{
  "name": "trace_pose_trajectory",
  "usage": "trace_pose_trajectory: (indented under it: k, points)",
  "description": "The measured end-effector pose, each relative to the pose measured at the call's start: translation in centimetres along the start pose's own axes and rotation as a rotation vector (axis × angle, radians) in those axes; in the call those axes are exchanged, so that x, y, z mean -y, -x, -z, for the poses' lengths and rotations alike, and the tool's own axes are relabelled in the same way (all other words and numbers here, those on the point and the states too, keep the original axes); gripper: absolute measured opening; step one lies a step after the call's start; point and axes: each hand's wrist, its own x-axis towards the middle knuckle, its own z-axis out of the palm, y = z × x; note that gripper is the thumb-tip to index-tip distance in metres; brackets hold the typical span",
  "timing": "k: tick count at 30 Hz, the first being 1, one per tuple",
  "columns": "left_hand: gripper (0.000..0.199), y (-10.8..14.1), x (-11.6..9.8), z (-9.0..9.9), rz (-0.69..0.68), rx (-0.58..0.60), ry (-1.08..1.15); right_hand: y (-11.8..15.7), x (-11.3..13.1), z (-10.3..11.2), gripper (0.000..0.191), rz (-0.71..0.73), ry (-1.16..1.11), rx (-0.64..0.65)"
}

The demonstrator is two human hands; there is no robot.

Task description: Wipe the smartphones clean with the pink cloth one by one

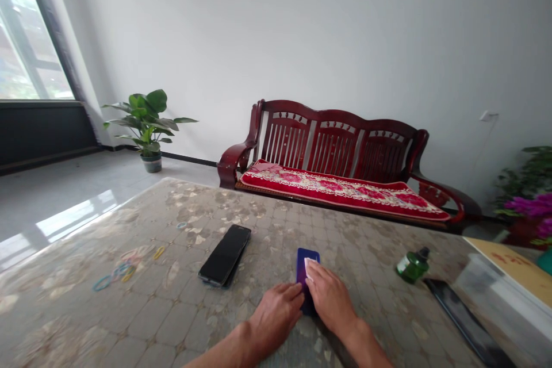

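Note:
A blue-purple phone (pixel 307 254) lies on the patterned tablecloth (pixel 172 322) in front of me, its lower part partly covered by my hands. My right hand (pixel 330 298) presses a small white wipe (pixel 309 265) onto the phone's surface, fingers closed around the wipe. At the phone's left edge rests my left hand (pixel 277 316), its fingers bent together and touching the side. Left of my hands lies a black phone (pixel 225 255), with another flat item partly hidden beneath it.
Coloured bands (pixel 123 271) lie at the left. On the right are a green bottle (pixel 413 265), a long black object (pixel 468 319) and a clear box (pixel 495 293) beside a yellowish lid (pixel 513 264). A wooden bench (pixel 336 146) stands beyond the table.

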Motion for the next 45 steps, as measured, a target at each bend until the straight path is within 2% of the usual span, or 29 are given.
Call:
trace_pose_trajectory:
  k: [6,12,14,21,23,28,30,37,39,45]
  points:
    - [0.017,0.1,0.1,0.0,-0.015,0.002,-0.013,-3.0,-0.4,0.3,0.042,-0.072,0.039,0.02]
    - [0.018,-0.1,0.2,-0.2,-0.014,-0.004,-0.004,-0.1,0.6,-0.3,0.044,0.011,0.015,-0.003]
    - [0.018,-0.1,0.1,-0.2,-0.016,-0.011,-0.006,0.0,0.7,-0.3,0.045,0.029,0.002,-0.002]
    - [0.012,-0.2,0.4,-0.7,-0.039,-0.044,-0.014,-4.1,0.8,0.2,0.045,0.002,0.01,0.056]
    - [0.012,-0.2,0.5,-0.8,-0.047,-0.047,-0.026,-3.9,1.0,0.0,0.045,0.007,0.014,0.054]
    - [0.012,-0.3,0.5,-0.8,-0.055,-0.062,-0.063,-1.3,1.5,-0.1,0.044,0.046,0.009,0.044]
    - [0.013,-0.3,0.5,-0.9,-0.056,-0.071,-0.068,-1.3,1.6,0.1,0.043,0.051,0.017,0.067]
    - [0.013,-0.3,0.8,-1.3,-0.085,-0.112,-0.07,-4.6,1.8,0.8,0.043,-0.03,0.052,0.099]
    - [0.013,-0.4,0.9,-1.5,-0.083,-0.12,-0.068,-4.1,1.9,0.7,0.043,-0.025,0.047,0.1]
    - [0.014,-0.6,0.8,-1.7,-0.071,-0.115,-0.107,-0.2,2.0,0.4,0.043,0.035,-0.005,0.075]
